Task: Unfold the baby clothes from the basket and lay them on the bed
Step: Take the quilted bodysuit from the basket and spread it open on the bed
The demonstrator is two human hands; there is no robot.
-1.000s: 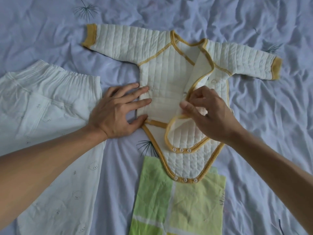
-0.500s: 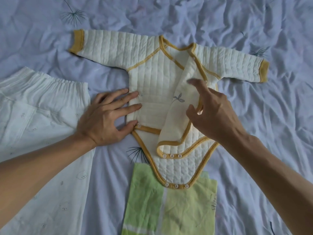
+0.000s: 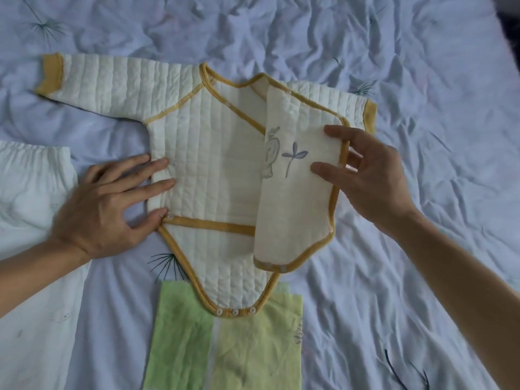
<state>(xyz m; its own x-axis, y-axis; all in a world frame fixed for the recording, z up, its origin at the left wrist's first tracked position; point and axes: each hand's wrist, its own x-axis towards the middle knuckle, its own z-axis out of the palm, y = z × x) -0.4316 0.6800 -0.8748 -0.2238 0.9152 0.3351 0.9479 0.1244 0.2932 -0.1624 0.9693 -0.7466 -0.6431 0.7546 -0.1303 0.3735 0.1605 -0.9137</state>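
Note:
A cream quilted baby bodysuit (image 3: 208, 170) with mustard trim lies spread on the pale blue bed sheet (image 3: 422, 80), sleeves out to both sides. My left hand (image 3: 112, 201) lies flat, fingers straight, pressing the bodysuit's left side edge. My right hand (image 3: 363, 175) holds the right front flap (image 3: 292, 192) by its trimmed edge, thumb on top and fingers behind, lifting it open toward the right. The flap's underside shows a small leaf print. No basket is in view.
A white baby garment with an elastic waist (image 3: 31, 209) lies at the left under my left forearm. A green and yellow cloth (image 3: 225, 342) lies below the bodysuit's snap crotch. The sheet is rumpled on the right and at the top.
My right hand has swung the front flap from the bodysuit's middle out to the right, opening the front. My left hand has stayed pressed on the left edge. The camera has moved closer.

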